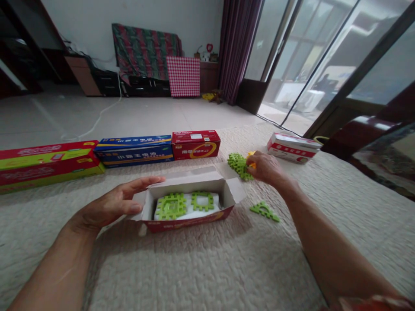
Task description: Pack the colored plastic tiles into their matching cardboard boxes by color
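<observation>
Currently, on the cream quilted cover, the open red-and-white cardboard box lies lengthwise left to right between my hands. My left hand, nearer it, touches its left end, thumb and fingers parted. My right hand, beyond its right end, meets the stacked green toothed plastic pieces, fingers closed on a small orange plastic piece.

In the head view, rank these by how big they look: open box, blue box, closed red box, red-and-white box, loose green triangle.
1. Open box
2. Blue box
3. Closed red box and red-and-white box: too alike to rank
4. Loose green triangle
</observation>
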`<action>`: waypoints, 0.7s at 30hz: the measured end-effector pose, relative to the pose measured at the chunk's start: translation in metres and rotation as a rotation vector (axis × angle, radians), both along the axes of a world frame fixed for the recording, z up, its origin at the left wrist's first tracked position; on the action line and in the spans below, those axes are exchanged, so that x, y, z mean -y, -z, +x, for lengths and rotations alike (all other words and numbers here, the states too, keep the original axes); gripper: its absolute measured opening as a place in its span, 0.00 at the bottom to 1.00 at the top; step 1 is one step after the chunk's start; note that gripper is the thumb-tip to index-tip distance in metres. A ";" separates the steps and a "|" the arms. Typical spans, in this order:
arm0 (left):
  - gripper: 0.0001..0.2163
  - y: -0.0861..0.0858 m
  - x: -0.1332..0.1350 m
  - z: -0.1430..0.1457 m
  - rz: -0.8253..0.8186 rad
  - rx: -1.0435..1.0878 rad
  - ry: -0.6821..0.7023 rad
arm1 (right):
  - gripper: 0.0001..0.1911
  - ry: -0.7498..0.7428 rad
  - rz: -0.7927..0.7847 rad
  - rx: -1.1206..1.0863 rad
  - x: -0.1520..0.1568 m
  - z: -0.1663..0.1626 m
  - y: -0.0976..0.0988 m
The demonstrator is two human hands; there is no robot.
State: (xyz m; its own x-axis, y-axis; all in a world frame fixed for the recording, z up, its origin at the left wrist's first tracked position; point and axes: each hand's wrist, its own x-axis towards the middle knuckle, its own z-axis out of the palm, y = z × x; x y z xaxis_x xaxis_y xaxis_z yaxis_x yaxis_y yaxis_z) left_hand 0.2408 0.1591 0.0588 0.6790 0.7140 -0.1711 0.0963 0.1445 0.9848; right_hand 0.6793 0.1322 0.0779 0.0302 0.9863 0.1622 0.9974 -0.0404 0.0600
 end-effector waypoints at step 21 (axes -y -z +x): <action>0.35 0.001 0.001 0.000 0.027 0.028 0.004 | 0.06 -0.427 -0.061 -0.368 0.052 -0.137 -0.051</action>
